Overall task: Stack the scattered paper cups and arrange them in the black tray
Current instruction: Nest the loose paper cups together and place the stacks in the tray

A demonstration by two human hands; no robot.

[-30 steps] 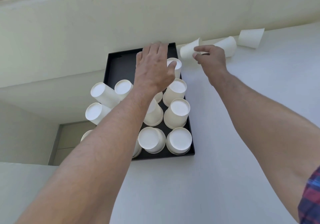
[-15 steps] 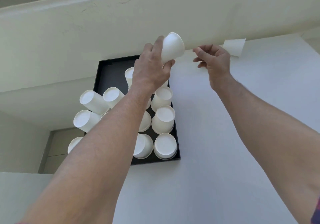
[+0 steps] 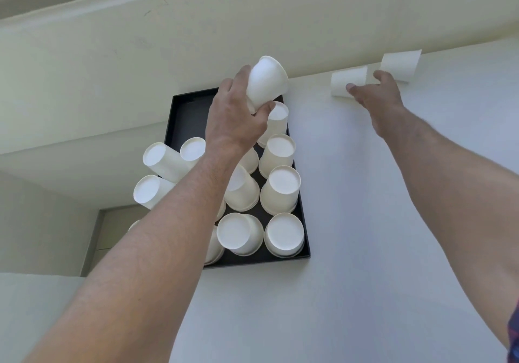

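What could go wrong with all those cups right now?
1. The left hand holds a cup above the black tray, and its forearm passes over the packed upside-down stacks; it might knock some over.
2. Two leaning stacks poke past the tray's left edge and could tip out.
3. The right hand reaches for a lying cup, which might roll away if nudged.

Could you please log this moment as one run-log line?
left hand: grips lifted paper cup over black tray | right hand: touching cup lying on table | stage: collecting
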